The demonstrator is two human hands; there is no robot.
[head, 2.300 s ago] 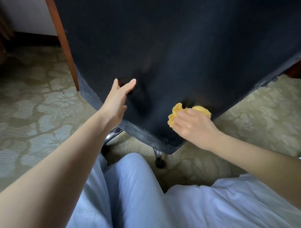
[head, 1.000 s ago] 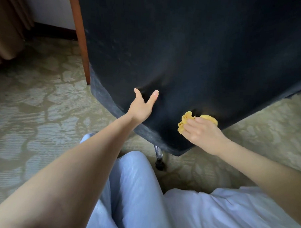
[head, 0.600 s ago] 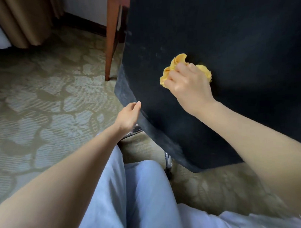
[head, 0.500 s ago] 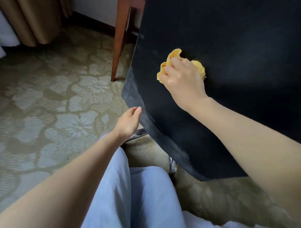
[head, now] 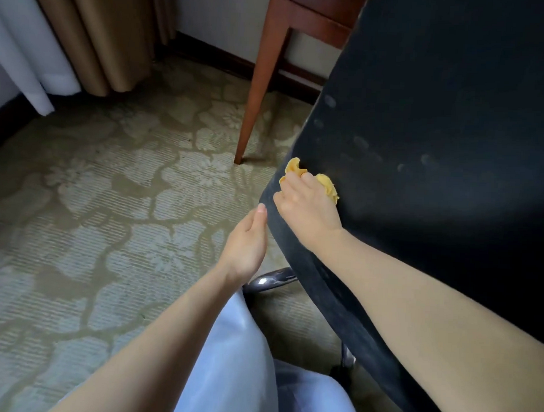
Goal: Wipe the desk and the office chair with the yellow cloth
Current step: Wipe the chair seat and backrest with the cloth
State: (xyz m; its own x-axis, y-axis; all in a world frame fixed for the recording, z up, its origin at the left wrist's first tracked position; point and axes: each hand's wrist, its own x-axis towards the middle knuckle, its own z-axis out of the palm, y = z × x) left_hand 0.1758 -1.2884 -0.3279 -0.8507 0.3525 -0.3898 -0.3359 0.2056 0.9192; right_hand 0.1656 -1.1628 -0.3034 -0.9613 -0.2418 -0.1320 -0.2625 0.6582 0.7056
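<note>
Cloth first: the yellow cloth [head: 329, 185] is a soft, light wad that crumples to any shape. It should need no careful hold, only a bunched handful with the palm behind it. The right hand [head: 307, 205] has that grip, fingers curled round the wad and pressing it against the back of the office chair [head: 436, 143], close to the chair's side edge. The left hand [head: 247, 245] hangs just beside that edge, fingers straight, its grip wide and holding nothing. The chair may well swivel under pressure, so bracing that edge would help. The desk leg [head: 262, 82] stands beyond the chair.
</note>
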